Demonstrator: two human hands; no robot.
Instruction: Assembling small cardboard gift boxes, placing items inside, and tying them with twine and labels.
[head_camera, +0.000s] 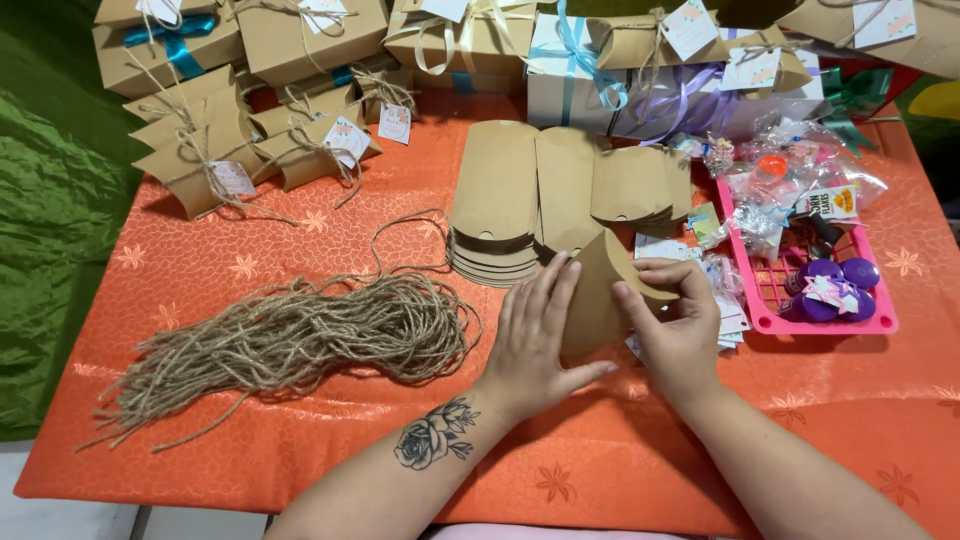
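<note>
L hand (535, 345) spread flat, fingers pressed against side of kraft pillow box (600, 290); R hand (672, 325) pinches box's curved end flap w/ thumb + fingers. Box stands upright on orange tablecloth (300, 440), just in front of flat box stacks (495, 205). Twine bundle (300, 335) to the left; pink basket (780, 300) to the right. Tied boxes (230, 140) at rear.

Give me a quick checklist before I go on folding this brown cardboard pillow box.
1. Both hands on the brown cardboard pillow box: left hand flat against it, right hand pinching the end flap: ok.
2. Box end closed: not ok, flap open.
3. Stack of flat brown box blanks within reach: ok.
4. Bundle of jute twine nearby: ok.
5. Pink plastic basket of fillers nearby: ok.
6. Box contents: cannot tell.
</note>
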